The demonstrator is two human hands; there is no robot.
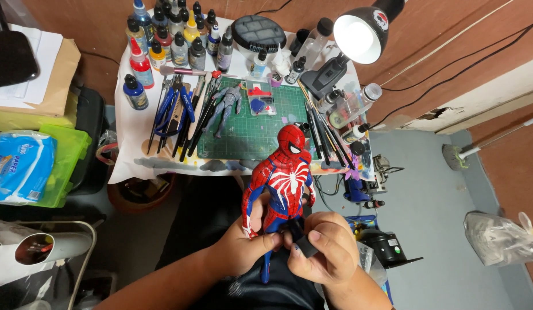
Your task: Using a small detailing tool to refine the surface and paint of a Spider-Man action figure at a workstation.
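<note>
A red, blue and white costumed action figure (282, 172) stands upright over my lap, just in front of the small worktable. My left hand (243, 248) grips it around the hips and thighs. My right hand (325, 248) pinches a small dark block (301, 240) against the figure's waist. A grey unpainted figure (227, 104) lies on the green cutting mat (243, 135) on the table.
Paint bottles (163, 40) crowd the table's back left. Pliers, cutters and knives (180, 112) lie left of the mat, brushes (327, 138) to its right. A lit desk lamp (358, 37) hangs at the right. A green box (65, 163) with a tissue pack stands at left.
</note>
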